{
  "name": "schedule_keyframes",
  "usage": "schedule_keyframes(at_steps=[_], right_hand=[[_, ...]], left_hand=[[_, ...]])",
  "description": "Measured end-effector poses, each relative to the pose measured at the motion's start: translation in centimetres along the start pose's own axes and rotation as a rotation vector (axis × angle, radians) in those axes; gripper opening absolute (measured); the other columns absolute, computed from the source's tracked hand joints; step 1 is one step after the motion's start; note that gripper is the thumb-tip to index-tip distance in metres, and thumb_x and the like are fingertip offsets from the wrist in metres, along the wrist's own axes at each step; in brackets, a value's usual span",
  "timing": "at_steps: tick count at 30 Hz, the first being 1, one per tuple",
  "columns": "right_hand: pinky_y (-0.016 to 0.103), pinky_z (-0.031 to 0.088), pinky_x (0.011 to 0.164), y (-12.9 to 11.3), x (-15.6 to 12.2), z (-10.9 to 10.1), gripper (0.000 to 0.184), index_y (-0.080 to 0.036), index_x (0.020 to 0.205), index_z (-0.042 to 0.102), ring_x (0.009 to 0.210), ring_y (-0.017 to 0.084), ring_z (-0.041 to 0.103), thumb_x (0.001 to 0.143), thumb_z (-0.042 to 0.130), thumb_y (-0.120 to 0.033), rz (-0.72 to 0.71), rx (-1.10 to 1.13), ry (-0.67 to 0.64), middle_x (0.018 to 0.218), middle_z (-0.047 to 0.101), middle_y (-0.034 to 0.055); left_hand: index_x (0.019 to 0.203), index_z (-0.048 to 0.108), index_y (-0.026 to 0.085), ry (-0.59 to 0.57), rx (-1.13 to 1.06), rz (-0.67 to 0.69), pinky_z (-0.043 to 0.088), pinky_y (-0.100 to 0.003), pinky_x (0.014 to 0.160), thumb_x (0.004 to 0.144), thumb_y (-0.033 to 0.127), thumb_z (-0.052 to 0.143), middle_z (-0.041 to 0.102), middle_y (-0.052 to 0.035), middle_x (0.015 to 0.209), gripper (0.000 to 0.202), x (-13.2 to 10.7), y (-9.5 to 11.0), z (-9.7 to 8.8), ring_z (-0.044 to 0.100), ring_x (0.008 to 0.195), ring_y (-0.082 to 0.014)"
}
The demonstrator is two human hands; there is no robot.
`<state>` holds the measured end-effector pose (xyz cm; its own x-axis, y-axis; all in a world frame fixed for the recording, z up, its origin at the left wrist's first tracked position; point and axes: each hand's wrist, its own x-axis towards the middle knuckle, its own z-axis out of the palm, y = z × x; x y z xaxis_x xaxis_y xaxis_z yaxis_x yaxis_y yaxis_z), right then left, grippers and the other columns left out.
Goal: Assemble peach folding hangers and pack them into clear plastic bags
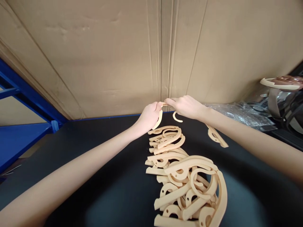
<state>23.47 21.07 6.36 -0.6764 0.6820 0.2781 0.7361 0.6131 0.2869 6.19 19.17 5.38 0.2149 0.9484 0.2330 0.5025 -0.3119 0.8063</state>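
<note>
Over the far part of the black table, my two hands hold a beige plastic folding hanger [158, 121] between them. My left hand [149, 117] is closed on one side of it, and a curved arm hangs below my fingers. My right hand [187, 106] pinches the other side, thumb toward my left hand. A hook [177, 118] shows under my right hand. The hanger's middle is partly hidden by my fingers. Closer to me lies a long heap of folded beige hangers [189, 165], overlapping one another. Another beige hanger [216, 136] lies apart, partly behind my right forearm.
The black tabletop [113, 167] reaches back to a tall cardboard wall [106, 63]. Clear plastic bags [239, 113] lie at the back right, beside a brown and cream object [281, 83] at the edge. A blue metal frame [30, 97] stands on the left.
</note>
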Motion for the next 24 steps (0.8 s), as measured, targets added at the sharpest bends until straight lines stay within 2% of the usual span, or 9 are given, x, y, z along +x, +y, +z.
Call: schedule_keyframes(at_steps=[4,8,10,13,15,18,21,23,24], right_hand=[[0.027,0.027,0.051,2.0,0.8,0.5,0.011,-0.019,0.078,0.050,0.044,0.014,0.047,0.082,0.047,-0.010,0.214,0.557,0.032,0.057,0.054,-0.0003],[0.026,0.038,0.050,4.4,0.8,0.6,0.015,-0.021,0.085,0.050,0.046,0.014,0.053,0.092,0.037,-0.025,0.376,0.815,0.131,0.062,0.058,-0.0003],[0.027,0.039,0.049,4.9,1.0,0.6,0.019,-0.021,0.085,0.052,0.049,0.014,0.054,0.092,0.039,-0.032,0.484,1.012,0.270,0.064,0.061,0.0016],[0.025,0.039,0.049,4.5,1.8,0.4,0.017,-0.022,0.081,0.048,0.054,0.014,0.055,0.092,0.040,-0.033,0.622,1.213,0.504,0.068,0.065,0.0033],[0.024,0.044,0.052,4.0,2.3,0.0,0.013,-0.023,0.081,0.043,0.060,0.013,0.059,0.092,0.039,-0.030,0.678,1.298,0.614,0.074,0.068,0.0035],[0.026,0.053,0.066,2.9,2.4,-0.5,0.008,-0.023,0.082,0.040,0.068,0.012,0.065,0.088,0.046,-0.023,0.677,1.441,0.766,0.081,0.070,0.0023],[0.031,0.056,0.074,1.8,1.4,-0.2,0.022,-0.023,0.080,0.040,0.073,0.013,0.068,0.076,0.061,-0.018,0.578,1.458,0.722,0.087,0.071,0.0014],[0.031,0.057,0.073,1.0,0.4,0.4,0.030,-0.022,0.080,0.043,0.075,0.015,0.068,0.068,0.070,-0.016,0.530,1.438,0.590,0.087,0.070,0.0017],[0.030,0.056,0.071,0.6,-0.2,0.7,0.031,-0.021,0.082,0.047,0.077,0.016,0.068,0.066,0.073,-0.018,0.502,1.406,0.506,0.088,0.069,0.0021]], left_hand=[[0.072,0.049,0.020,0.066,0.176,0.012,0.038,-0.031,0.076,0.099,0.032,0.036,0.054,-0.0024,0.066,0.031,0.0,-1.1,-0.8,0.058,0.076,-0.0234],[0.059,0.046,0.021,0.042,0.255,-0.086,0.038,-0.031,0.072,0.095,0.035,0.043,0.051,-0.0016,0.060,0.038,0.8,-4.2,-3.0,0.057,0.071,-0.0238],[0.056,0.050,0.020,0.022,0.257,-0.156,0.040,-0.032,0.075,0.088,0.034,0.054,0.055,-0.0023,0.060,0.035,1.1,-5.8,-3.7,0.060,0.076,-0.0256],[0.072,0.062,0.020,0.050,0.186,-0.182,0.042,-0.033,0.086,0.087,0.039,0.055,0.065,-0.0063,0.086,0.025,1.2,-6.8,-3.8,0.058,0.103,-0.0286],[0.085,0.067,0.020,0.013,0.100,-0.159,0.043,-0.032,0.092,0.095,0.049,0.036,0.067,-0.0081,0.102,0.044,1.1,-6.3,-3.6,0.056,0.112,-0.0261],[0.085,0.070,0.016,-0.195,-0.251,-0.206,0.050,-0.033,0.087,0.098,0.057,0.010,0.070,-0.0118,0.101,0.074,0.9,-4.6,-3.3,0.065,0.100,-0.0238],[0.089,0.068,0.013,-0.276,-0.807,-0.309,0.052,-0.031,0.087,0.096,0.041,0.045,0.070,-0.0113,0.104,0.037,0.4,-3.1,-3.2,0.067,0.098,-0.0217],[0.095,0.066,0.014,-0.217,-0.919,-0.316,0.051,-0.028,0.090,0.091,0.020,0.056,0.069,-0.0076,0.110,0.012,0.0,-2.6,-3.1,0.066,0.100,-0.0181],[0.096,0.065,0.015,-0.196,-0.923,-0.313,0.052,-0.026,0.089,0.089,0.013,0.056,0.068,-0.0064,0.113,0.011,-0.2,-2.5,-3.0,0.067,0.100,-0.0168]])
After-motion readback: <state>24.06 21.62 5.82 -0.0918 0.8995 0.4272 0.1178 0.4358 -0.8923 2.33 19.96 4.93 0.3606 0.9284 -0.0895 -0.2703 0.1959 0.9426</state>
